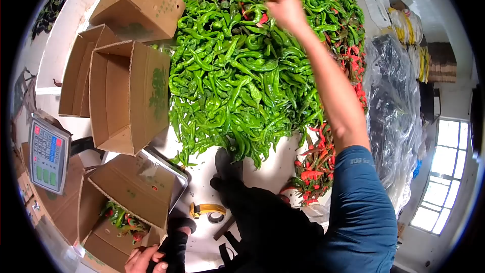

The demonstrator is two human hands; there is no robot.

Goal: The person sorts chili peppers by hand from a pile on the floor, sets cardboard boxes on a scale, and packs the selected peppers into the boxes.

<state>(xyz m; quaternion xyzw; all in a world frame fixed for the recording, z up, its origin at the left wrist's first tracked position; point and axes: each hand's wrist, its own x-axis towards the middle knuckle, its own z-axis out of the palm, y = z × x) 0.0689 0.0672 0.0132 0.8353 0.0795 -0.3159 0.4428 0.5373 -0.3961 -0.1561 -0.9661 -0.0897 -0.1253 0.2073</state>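
My right hand reaches over the far part of a large heap of green chili peppers. Its fingers are curled together and slightly blurred, and what they hold, if anything, is hidden. A red chili pepper lies just below the fingertips. At the bottom left, my left hand is beside the near edge of an open cardboard box, fingers bent inward; I cannot make out anything in them. Inside that box are some green and red peppers.
More open cardboard boxes stand left of the heap, beside a white bin. A scale display is at far left. Red and dark peppers lie right of the heap, near clear plastic sheeting. Yellow tape lies on the floor.
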